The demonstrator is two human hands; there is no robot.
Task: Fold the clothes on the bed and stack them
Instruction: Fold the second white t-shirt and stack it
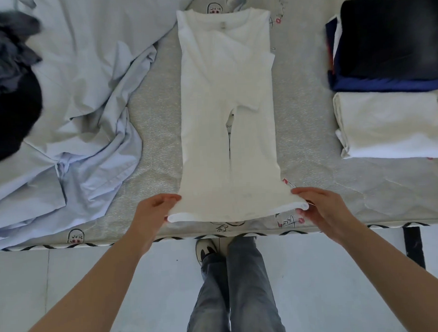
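Observation:
A white T-shirt point(226, 111) lies lengthwise on the bed, both sides folded in to a narrow strip, collar at the far end. My left hand point(155, 210) pinches the near left corner of its hem. My right hand point(321, 207) pinches the near right corner. The hem is lifted slightly off the mattress near the bed's front edge. To the right sit a folded white garment point(390, 125) and, behind it, a stack of folded dark clothes point(390, 43).
A crumpled pale blue shirt point(81, 101) spreads over the left of the bed, with dark grey and black clothes point(9, 81) heaped at the far left. The grey patterned mattress point(157, 133) ends at a striped edge. Below stand my legs on a white tiled floor.

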